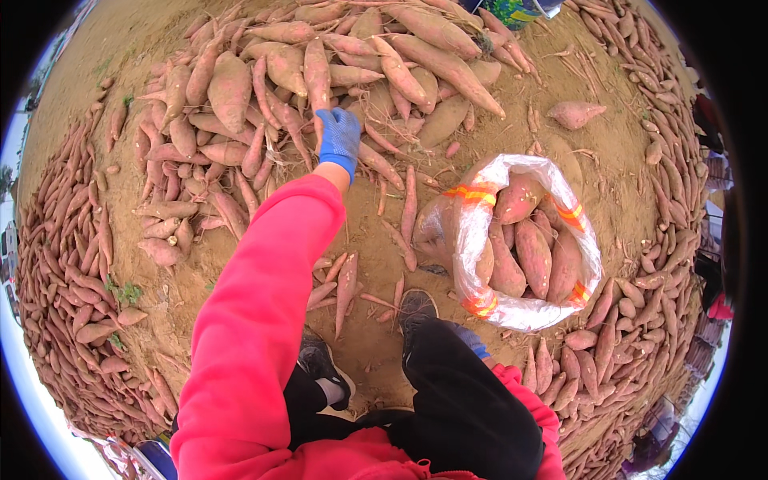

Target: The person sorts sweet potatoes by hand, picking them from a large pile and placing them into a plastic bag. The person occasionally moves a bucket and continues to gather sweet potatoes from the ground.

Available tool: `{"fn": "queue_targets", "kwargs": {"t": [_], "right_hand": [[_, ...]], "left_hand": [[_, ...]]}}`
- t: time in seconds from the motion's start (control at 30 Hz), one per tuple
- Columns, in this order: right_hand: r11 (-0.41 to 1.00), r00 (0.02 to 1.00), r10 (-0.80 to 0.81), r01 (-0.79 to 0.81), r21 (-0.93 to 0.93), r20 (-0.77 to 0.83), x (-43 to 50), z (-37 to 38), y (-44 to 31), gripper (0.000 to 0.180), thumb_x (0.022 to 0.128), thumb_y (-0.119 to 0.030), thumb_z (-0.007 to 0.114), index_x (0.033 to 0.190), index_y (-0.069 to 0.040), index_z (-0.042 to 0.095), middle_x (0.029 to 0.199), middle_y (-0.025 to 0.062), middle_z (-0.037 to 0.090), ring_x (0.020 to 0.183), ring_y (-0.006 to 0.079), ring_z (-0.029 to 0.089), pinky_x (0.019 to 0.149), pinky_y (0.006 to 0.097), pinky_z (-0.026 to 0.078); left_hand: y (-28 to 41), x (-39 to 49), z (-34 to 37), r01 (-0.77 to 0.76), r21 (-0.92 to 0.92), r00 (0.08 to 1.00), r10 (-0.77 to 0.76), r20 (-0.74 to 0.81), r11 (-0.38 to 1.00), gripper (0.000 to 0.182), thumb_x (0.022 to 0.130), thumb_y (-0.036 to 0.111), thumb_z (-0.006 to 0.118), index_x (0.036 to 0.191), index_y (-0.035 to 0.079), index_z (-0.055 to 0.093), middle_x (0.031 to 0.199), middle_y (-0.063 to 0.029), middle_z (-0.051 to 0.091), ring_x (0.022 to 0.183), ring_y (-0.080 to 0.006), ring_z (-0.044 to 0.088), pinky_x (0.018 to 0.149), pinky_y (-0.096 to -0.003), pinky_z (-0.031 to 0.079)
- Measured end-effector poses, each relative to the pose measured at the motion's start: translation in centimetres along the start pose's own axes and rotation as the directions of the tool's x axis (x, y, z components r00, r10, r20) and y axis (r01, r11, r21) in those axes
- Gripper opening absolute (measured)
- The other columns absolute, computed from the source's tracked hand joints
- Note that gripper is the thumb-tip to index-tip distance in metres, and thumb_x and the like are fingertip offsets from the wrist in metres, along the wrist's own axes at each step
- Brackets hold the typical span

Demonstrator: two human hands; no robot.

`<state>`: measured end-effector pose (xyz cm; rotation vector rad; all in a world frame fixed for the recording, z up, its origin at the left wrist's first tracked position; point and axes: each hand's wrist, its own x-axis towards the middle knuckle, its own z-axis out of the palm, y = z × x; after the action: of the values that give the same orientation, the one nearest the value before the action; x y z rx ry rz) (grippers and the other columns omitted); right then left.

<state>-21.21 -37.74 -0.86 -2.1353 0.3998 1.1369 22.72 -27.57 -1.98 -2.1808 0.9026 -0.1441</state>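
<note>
My left hand (339, 141), in a blue knitted glove, reaches into a big heap of sweet potatoes (231, 93) and has its fingers round the lower end of a long sweet potato (317, 72). Near my knee, my right hand (471, 339), gloved in blue too, is mostly hidden behind my trouser leg, so its fingers cannot be made out. Just beyond it stands a clear plastic bag (468, 240) with its white, orange-striped rim rolled open. Several large sweet potatoes (533, 258) lie inside the bag.
Long rows of sweet potatoes run along the left (66, 288) and right (672, 288). A lone sweet potato (575, 114) lies beyond the bag, and thin ones (347, 294) lie near my shoes (324, 363). At the top is a printed bucket (516, 12). Other people are partly visible at the right rim.
</note>
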Motion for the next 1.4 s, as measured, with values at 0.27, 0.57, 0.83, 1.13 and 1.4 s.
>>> {"fn": "queue_targets", "kwargs": {"t": [0.27,0.57,0.83,1.13,1.4], "right_hand": [[0.993,0.986,0.054,-0.037,-0.114,0.155,1.3,-0.2,-1.5,0.038,0.089,-0.038,0.055,0.118,-0.014,0.057,0.111,0.0184,0.064,0.105,0.0355,0.061,0.089,0.0434,0.048],[0.944,0.936,-0.278,0.308,0.121,-0.215,4.8,-0.3,-3.1,0.032,0.089,-0.035,0.055,0.111,-0.012,0.060,0.104,0.0182,0.065,0.096,0.0375,0.063,0.083,0.0442,0.050],[0.564,0.965,-0.200,0.256,0.785,-0.172,7.5,-2.2,-6.0,0.054,0.087,-0.032,0.066,0.131,-0.004,0.050,0.105,0.0116,0.064,0.098,0.0204,0.062,0.085,0.0322,0.049],[-0.204,0.900,-0.361,0.178,0.963,-0.243,7.1,-5.0,-12.1,0.075,0.085,-0.028,0.066,0.146,-0.005,0.027,0.134,0.0136,0.047,0.120,0.0270,0.050,0.101,0.0399,0.043],[0.418,0.715,-0.405,0.699,0.581,-0.569,7.1,-6.6,-8.8,0.099,0.069,-0.026,0.080,0.147,-0.002,0.025,0.139,0.0166,0.042,0.126,0.0259,0.044,0.102,0.0362,0.040]], "left_hand": [[-2.9,0.4,2.1,-0.030,-0.506,0.998,0.003,-0.056,0.862,0.034,0.075,0.028,0.068,0.098,0.003,0.062,0.097,-0.0156,0.070,0.091,-0.0273,0.067,0.079,-0.0368,0.050],[-1.9,-20.7,4.9,0.820,0.013,0.536,0.776,0.332,-0.573,0.033,0.083,0.025,0.063,0.106,0.001,0.060,0.095,-0.0103,0.066,0.082,-0.0237,0.064,0.072,-0.0371,0.052],[4.0,-29.0,1.5,0.649,-0.134,0.758,0.622,0.194,-0.749,0.045,0.086,0.019,0.062,0.124,-0.001,0.050,0.104,-0.0089,0.062,0.090,-0.0178,0.060,0.079,-0.0323,0.049],[7.1,-28.1,-6.0,0.621,0.076,0.781,0.624,0.024,-0.780,0.043,0.090,0.021,0.057,0.126,-0.001,0.048,0.105,-0.0099,0.063,0.096,-0.0205,0.062,0.084,-0.0308,0.049],[7.1,-24.0,-4.1,0.677,-0.645,0.507,0.860,0.059,-0.355,0.066,0.082,0.036,0.071,0.131,0.000,0.046,0.111,-0.0125,0.062,0.088,-0.0209,0.063,0.077,-0.0277,0.051]]}}
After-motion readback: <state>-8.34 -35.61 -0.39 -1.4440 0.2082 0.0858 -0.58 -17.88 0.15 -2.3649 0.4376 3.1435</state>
